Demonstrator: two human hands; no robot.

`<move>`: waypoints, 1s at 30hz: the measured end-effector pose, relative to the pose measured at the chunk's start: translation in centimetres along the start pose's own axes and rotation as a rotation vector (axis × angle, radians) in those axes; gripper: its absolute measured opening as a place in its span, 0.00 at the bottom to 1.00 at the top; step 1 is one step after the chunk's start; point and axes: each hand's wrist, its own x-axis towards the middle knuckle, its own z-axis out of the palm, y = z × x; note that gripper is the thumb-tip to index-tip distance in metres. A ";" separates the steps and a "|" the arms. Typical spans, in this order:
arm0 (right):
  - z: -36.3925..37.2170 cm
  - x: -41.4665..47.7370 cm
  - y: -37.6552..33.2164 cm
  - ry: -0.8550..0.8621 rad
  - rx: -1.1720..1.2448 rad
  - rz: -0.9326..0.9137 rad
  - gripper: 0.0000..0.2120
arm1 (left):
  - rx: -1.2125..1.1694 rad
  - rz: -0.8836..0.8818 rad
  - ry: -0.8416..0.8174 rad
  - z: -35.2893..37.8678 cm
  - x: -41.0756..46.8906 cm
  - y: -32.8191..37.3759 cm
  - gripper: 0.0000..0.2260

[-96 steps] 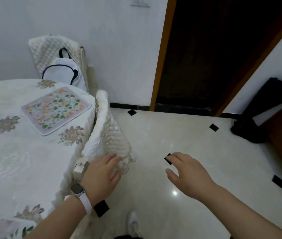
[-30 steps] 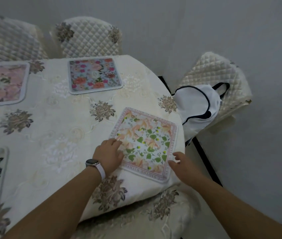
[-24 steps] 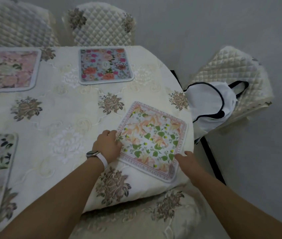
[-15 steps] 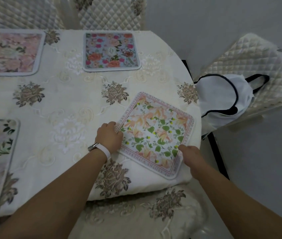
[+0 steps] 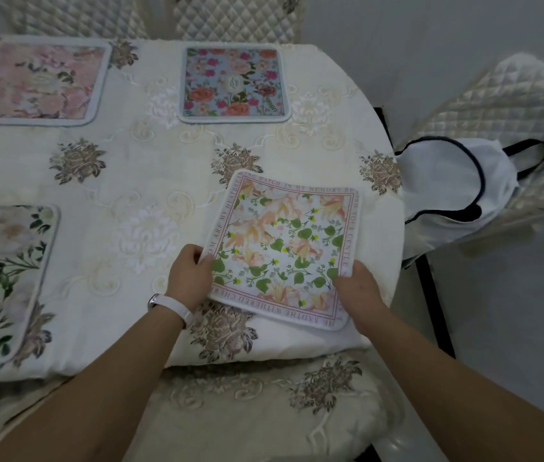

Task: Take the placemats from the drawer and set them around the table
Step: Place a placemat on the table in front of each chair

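Both hands hold the peach placemat (image 5: pixel 283 248) at the near right edge of the counter (image 5: pixel 150 181).

The left hand (image 5: pixel 190 278) has its fingers curled round the mat's left corner, and the right hand (image 5: pixel 358 290) grips the near right corner the same way. The mat lies skewed on the cream cloth, well apart from the blue placemat (image 5: pixel 234 83) on the far side, the pink placemat (image 5: pixel 37 80) far left and the white-and-green placemat (image 5: pixel 0 275) near left. A white bag (image 5: pixel 457 191) sits on the quilted chair (image 5: pixel 510 105) at right.

Bare table (image 5: pixel 150 181) centre — bag (image 5: pixel 447 195) beyond edge
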 end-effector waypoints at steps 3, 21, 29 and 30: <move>1.9 -0.4 -0.8 -0.072 -0.025 -0.033 0.12 | -0.027 -0.016 0.063 -2.2 -1.0 -1.3 0.06; 5.6 -1.6 0.0 -0.083 -0.169 -0.138 0.09 | 0.325 0.000 0.035 -6.5 -4.7 -8.4 0.07; 5.6 -1.3 0.8 0.038 -0.472 -0.301 0.21 | 0.578 0.250 0.122 -6.4 -4.2 -9.0 0.17; 5.7 -1.4 0.9 0.050 -0.565 -0.363 0.24 | 0.613 0.339 0.102 -6.2 -4.0 -9.0 0.19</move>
